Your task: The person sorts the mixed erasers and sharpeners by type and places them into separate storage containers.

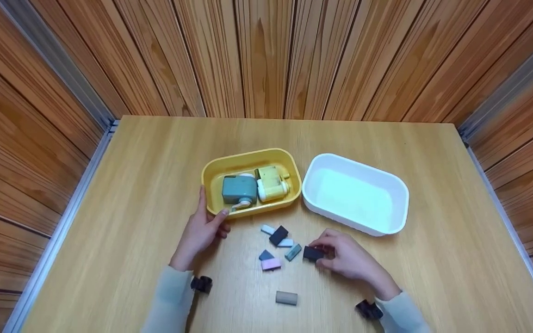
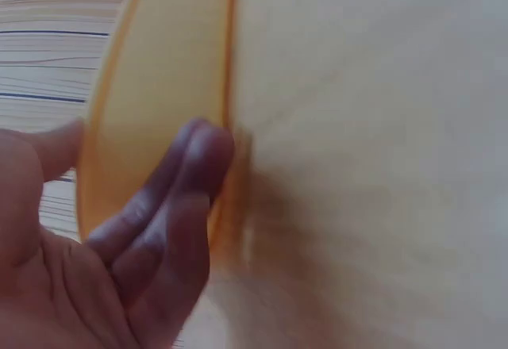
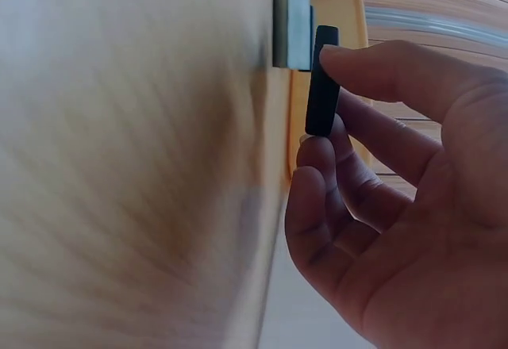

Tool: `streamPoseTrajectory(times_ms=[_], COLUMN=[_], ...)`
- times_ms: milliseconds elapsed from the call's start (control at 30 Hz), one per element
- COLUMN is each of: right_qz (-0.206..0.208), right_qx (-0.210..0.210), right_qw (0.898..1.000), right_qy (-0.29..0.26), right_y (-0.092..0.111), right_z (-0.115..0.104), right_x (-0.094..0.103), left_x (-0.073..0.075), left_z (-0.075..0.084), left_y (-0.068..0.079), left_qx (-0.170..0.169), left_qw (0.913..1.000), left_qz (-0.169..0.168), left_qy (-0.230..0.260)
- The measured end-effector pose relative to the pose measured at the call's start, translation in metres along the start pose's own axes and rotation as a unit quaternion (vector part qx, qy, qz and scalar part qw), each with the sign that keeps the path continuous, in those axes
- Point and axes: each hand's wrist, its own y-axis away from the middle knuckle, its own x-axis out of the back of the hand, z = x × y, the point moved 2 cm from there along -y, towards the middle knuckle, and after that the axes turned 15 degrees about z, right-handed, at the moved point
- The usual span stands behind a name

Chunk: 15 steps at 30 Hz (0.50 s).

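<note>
My left hand (image 1: 211, 206) rests against the near left corner of a yellow tub (image 1: 211, 172), forefinger along its side and thumb at the near rim. In the left wrist view the relaxed fingers (image 2: 186, 174) lie against the tub's outer wall (image 2: 159, 71). The tub holds a teal device (image 1: 239, 189) and a yellow one (image 1: 272, 183). My right hand (image 1: 319, 253) pinches a small black block (image 1: 312, 253) just above the table; the right wrist view shows that block (image 3: 321, 79) between thumb and fingers.
A white tub (image 1: 398, 194) stands to the right of the yellow one. Several small blocks lie between my hands: black (image 1: 278, 235), teal (image 1: 293, 252), pink (image 1: 271, 264), and a tan cylinder (image 1: 286, 298) nearer me. Wooden walls surround the table.
</note>
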Motion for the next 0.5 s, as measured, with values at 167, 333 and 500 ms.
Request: streamPoseTrajectory(times_ms=[167, 333, 500], right_qz=[0.013, 0.042, 0.062], right_qx=[-0.026, -0.009, 0.002], right_qw=[1.000, 0.999, 0.998], right_qy=[-0.012, -0.023, -0.026], right_y=[0.000, 0.000, -0.002], right_z=[-0.003, -0.008, -0.011], right_x=[0.010, 0.021, 0.032], left_x=[-0.001, -0.003, -0.005], left_z=[0.005, 0.007, 0.007], left_y=[0.001, 0.001, 0.002], left_qx=[0.031, 0.032, 0.029], left_qw=[0.9994, 0.9990, 0.9981], left_qz=[0.017, 0.023, 0.026], left_qy=[0.005, 0.021, 0.047])
